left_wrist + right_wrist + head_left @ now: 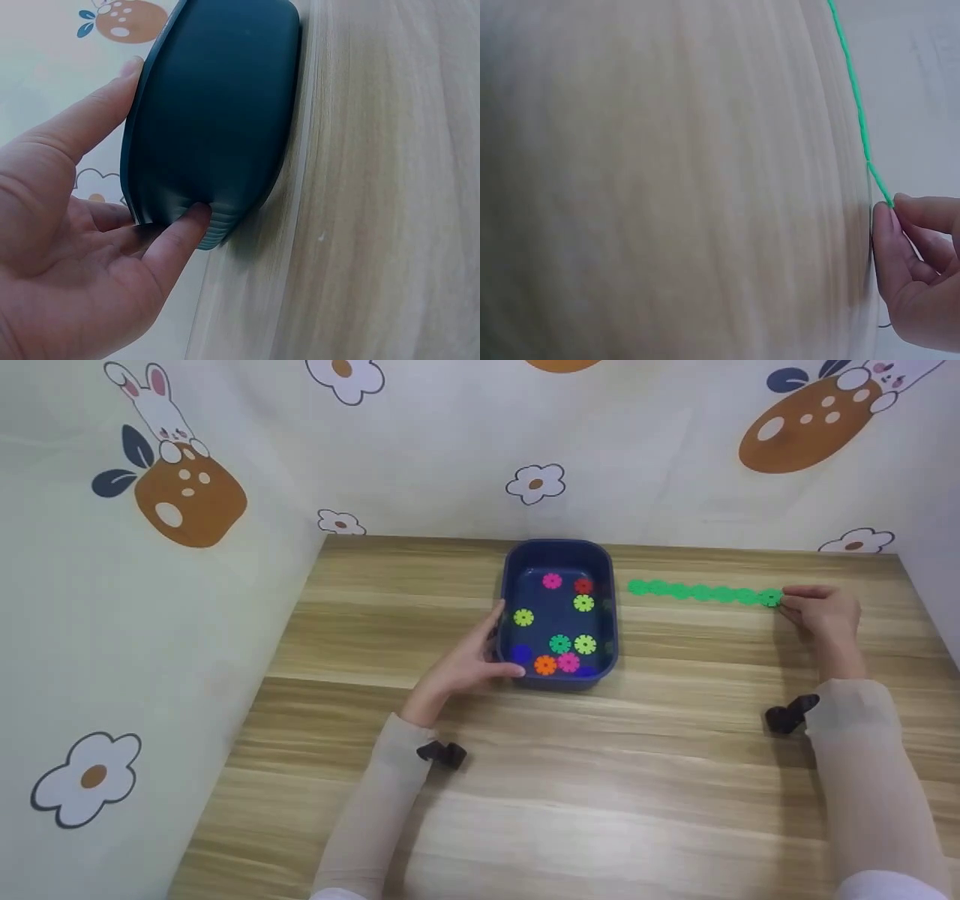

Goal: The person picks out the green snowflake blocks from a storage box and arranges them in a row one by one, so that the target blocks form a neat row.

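Note:
At the near left corner of a dark blue plastic bin (559, 684), my left hand (469, 661) holds its wall, the thumb over the near rim and the fingers along the left side. The left wrist view shows that hand (90, 247) against the outside of the bin (217, 97). Inside lie several notched flower-shaped discs, among them a pink one (552, 581), a red one (583, 586) and an orange one (545, 665). To the right, my right hand (825, 615) pinches the right end of a row of joined green discs (701, 592). Seen edge-on, the green strip (859, 105) bends slightly near the fingertips.
The wood-grain table (600, 780) carries the bin and the strip. A patterned cloth wall (450, 457) stands behind and on both sides. Black camera mounts (442, 754) sit on both wrists.

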Demonstrator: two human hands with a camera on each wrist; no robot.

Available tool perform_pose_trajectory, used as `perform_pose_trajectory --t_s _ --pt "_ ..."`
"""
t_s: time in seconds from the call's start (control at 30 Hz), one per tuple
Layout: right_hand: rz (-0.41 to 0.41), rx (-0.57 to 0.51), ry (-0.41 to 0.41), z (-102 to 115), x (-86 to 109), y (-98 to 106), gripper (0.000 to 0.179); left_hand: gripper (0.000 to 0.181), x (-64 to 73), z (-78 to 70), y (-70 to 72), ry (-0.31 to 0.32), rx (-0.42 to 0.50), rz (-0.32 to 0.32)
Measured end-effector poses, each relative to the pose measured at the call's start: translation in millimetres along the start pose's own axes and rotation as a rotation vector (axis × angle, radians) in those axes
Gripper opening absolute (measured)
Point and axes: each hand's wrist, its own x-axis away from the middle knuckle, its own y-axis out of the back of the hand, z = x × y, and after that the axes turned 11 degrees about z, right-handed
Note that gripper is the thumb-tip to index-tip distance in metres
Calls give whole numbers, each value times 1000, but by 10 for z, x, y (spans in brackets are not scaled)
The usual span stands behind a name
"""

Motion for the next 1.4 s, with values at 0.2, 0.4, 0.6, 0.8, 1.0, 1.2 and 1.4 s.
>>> perform_pose_trajectory --t_s 0.2,0.4,0.6,0.8,1.0,1.2,1.4 --pt "-5 20 18 -4 27 16 34 113 13 -3 -5 0 6 6" --pt "-14 -97 44 13 66 30 26 114 12 10 -1 15 -10 -2" --pt "-11 -76 73 101 98 6 25 113 15 12 3 16 -16 -10" --pt "10 -127 126 196 157 -109 22 114 22 14 3 21 -19 -11" --pt "66 -206 204 255 251 -252 16 113 18 17 2 12 5 -1" --pt "102 -173 279 288 326 -397 11 112 4 15 4 14 7 -4" --pt "140 -110 349 292 379 -578 12 113 -3 11 -1 26 3 -8"
